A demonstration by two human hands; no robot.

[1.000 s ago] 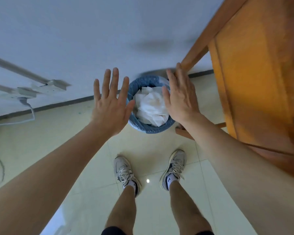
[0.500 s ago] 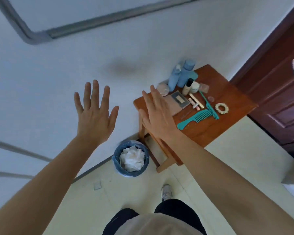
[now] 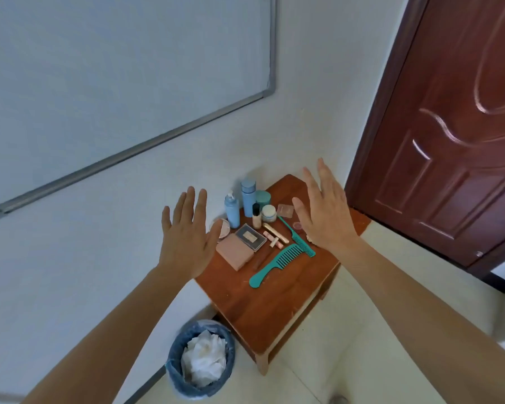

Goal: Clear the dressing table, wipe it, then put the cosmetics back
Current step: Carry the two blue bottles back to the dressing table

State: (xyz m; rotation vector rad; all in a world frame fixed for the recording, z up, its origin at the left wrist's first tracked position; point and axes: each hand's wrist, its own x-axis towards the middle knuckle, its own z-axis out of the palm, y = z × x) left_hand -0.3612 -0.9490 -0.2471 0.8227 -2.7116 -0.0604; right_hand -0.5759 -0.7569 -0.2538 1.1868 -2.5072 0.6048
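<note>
Head view: my left hand (image 3: 184, 243) and right hand (image 3: 324, 211) are raised near the dressing table (image 3: 263, 298), fingers straight and spread, holding nothing. Cosmetics crowd its far half. The blue bottles (image 3: 232, 209) look light and tippy, so I'd grip them round the body. The jar (image 3: 268, 213) seems breakable. The teal comb (image 3: 277, 265) is stiff; take its handle. The wood looks smooth. A bin (image 3: 200, 357) stands beside the table, with a door (image 3: 449, 141) to the right.
</note>
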